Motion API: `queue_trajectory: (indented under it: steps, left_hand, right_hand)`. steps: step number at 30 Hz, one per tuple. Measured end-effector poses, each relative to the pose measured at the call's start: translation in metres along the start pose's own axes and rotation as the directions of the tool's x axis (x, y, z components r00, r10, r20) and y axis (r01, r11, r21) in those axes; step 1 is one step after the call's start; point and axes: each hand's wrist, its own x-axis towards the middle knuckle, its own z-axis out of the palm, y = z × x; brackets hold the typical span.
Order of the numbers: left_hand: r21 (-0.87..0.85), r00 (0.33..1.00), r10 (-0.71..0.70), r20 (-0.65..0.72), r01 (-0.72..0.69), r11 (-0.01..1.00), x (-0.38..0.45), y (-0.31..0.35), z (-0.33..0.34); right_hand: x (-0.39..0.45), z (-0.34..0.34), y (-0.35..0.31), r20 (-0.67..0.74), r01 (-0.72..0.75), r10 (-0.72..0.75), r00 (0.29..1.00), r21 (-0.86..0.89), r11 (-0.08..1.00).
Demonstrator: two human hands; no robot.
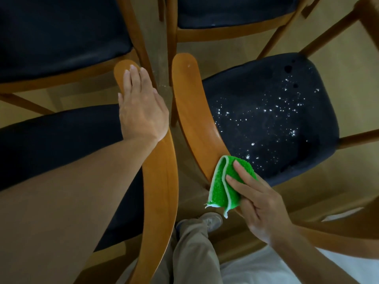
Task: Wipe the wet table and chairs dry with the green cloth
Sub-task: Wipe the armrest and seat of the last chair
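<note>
A folded green cloth (223,181) lies over the curved wooden backrest (192,107) of the right chair, near its lower end. My right hand (258,203) grips the cloth, fingers on top of it and pressing it to the wood. The dark seat (272,117) of that chair is dotted with water droplets. My left hand (141,111) rests flat, fingers straight, on the curved wooden backrest (162,181) of the left chair, whose dark seat (51,136) lies under my forearm.
Two more wooden chairs with dark seats stand further off, one at top left (61,33) and one at top centre (231,11). A narrow gap of wooden floor runs between the two near backrests. My trouser leg and shoe (211,220) show below.
</note>
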Motion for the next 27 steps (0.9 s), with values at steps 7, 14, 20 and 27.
queue_trajectory:
  steps: [7, 14, 20, 27]
  left_hand:
    - [-0.006, 1.000, -0.002, -0.007, 0.002, 1.000, -0.001, 0.001, 0.001]
    - [0.006, 1.000, 0.007, -0.019, -0.007, 1.000, -0.002, 0.002, 0.000]
    - [0.023, 1.000, 0.001, -0.011, -0.001, 1.000, 0.000, 0.000, 0.001]
    - [0.022, 1.000, -0.007, 0.003, 0.007, 1.000, -0.002, 0.002, -0.001]
  right_hand:
    - [0.044, 0.019, -0.037, 0.037, -0.302, 0.303, 0.952, -0.015, 0.953]
    - [0.101, 0.035, -0.053, 0.061, -0.337, 0.355, 0.933, -0.203, 0.919]
    - [0.016, -0.003, -0.025, 0.318, -0.256, 0.407, 0.857, -0.423, 0.869]
    - [-0.021, -0.009, -0.022, 0.277, -0.478, 0.526, 0.804, -0.224, 0.849]
